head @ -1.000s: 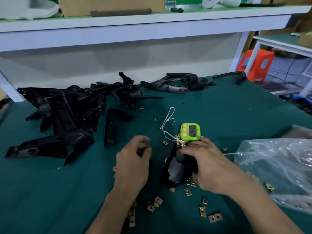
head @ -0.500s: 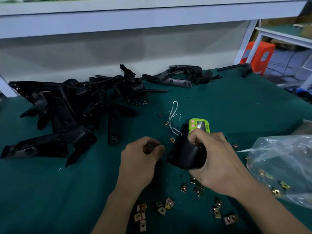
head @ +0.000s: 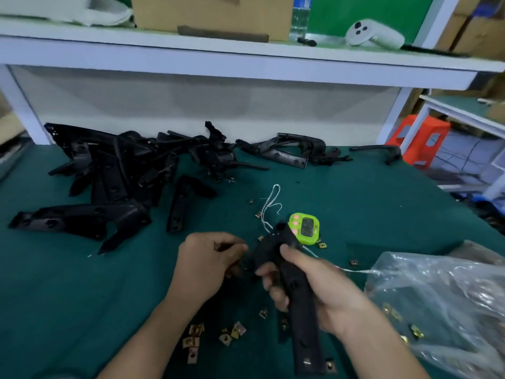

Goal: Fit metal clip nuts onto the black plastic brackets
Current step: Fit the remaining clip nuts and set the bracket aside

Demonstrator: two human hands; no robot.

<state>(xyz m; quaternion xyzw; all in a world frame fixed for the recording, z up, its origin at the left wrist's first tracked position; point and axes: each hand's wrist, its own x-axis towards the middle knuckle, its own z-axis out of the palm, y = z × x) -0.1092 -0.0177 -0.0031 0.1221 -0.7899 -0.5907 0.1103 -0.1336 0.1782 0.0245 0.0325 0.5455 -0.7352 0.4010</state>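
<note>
From the head view, my right hand (head: pixel 325 294) has its grip wrapped around a long black bracket (head: pixel 297 299), thumb across the top face and fingers (head: pixel 269 285) curled beneath. The bracket runs from near the green timer (head: pixel 305 228) down toward me, lifted off the green worktop (head: pixel 68 310), and a small metal clip (head: pixel 307 361) sits at its near end. My left hand (head: pixel 207 265) is just left of the bracket's far end, fingers pinched narrow; whether a clip nut is between them I cannot tell, since the fingertips are blurred and turned away.

Loose clip nuts (head: pixel 194 341) lie scattered on the worktop below my hands, a cluster near my left forearm and a few more around the timer. A white string (head: pixel 269 203) loops on the worktop just beyond the timer. At the right, a clear plastic bag (head: pixel 442 305) holds more clip nuts.

Far left on the worktop is a heap of black brackets (head: pixel 109 176), with one lone bracket (head: pixel 180 206) lying apart beside it and a few more brackets (head: pixel 287 151) along the far edge. Above runs a white shelf (head: pixel 218 57) carrying a cardboard box (head: pixel 210 15) and a white headset (head: pixel 374 34).
</note>
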